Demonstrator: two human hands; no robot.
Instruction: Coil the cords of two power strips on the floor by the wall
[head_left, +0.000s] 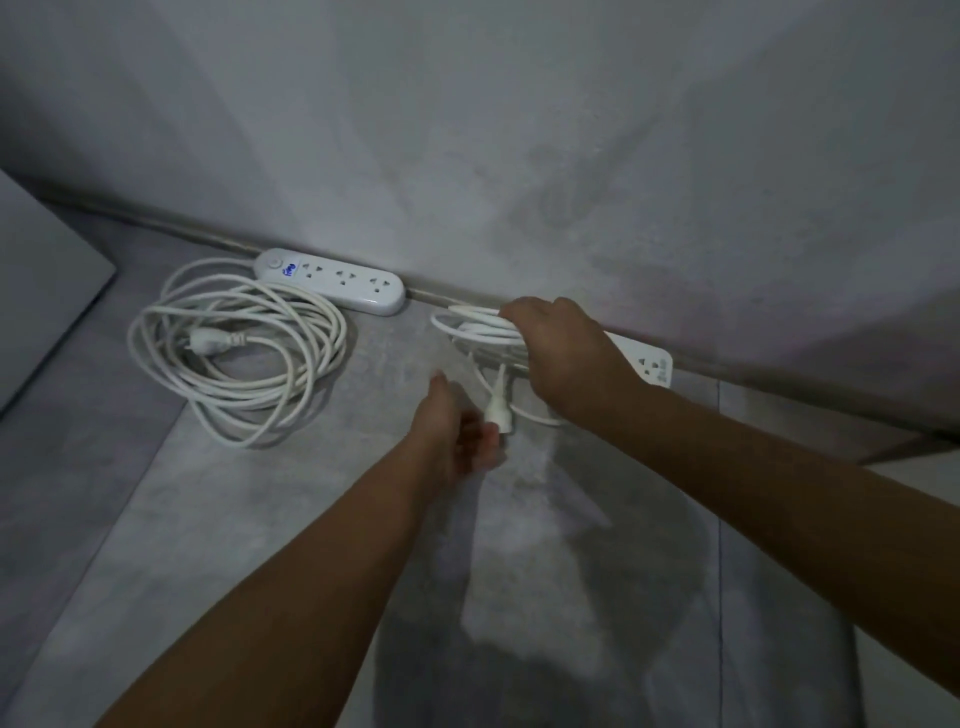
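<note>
— Where's the cord (467, 325) being worked on?

— Its white loops are bunched in the right hand (561, 348), fingers curled round them, low by the wall (519, 156), in front of its power strip (652, 364). The plug (496, 408) dangles below.

— And the left hand (452, 441)?

— Under the plug, blurred; I cannot tell whether it grips it or only cups it.

— How will it handle?

— Light, bendy, a bit springy, I'd judge; loops may slip loose. Hold the bundle at one spot and take the tail near the plug. The other strip (337, 280) sits further left, its coil (234, 353) lying on the floor (260, 519).
</note>
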